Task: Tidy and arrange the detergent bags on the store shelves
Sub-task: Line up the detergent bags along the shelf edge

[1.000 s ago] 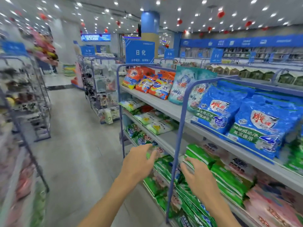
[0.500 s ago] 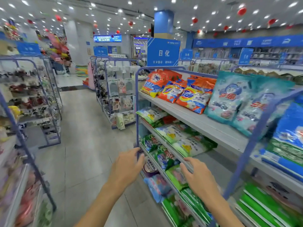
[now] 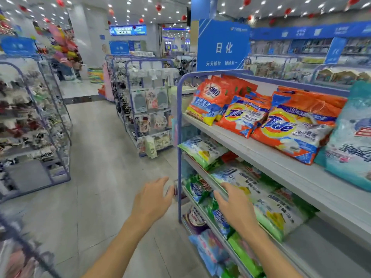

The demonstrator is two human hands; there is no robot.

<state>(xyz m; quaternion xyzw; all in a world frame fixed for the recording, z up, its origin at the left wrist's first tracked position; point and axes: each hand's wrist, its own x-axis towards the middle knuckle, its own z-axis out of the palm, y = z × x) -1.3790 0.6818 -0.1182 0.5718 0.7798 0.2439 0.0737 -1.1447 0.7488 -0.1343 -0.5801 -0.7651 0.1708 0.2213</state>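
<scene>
At middle shelf (image 3: 202,171) edge: right hand (image 3: 235,210) nearer, spread, empty, beside white-green detergent bag (image 3: 278,207); bag lay lengthwise along shelf, rightward of hand. Left hand (image 3: 152,199) spread, empty, over aisle floor (image 3: 100,177).

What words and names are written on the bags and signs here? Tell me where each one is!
"日化" on the blue sign.
"OMO" on the end orange bag, top shelf.
"Tide" on the middle orange bag and the big orange bag.
Smaller print on sign, bags and far signs: too blurred to read.
</scene>
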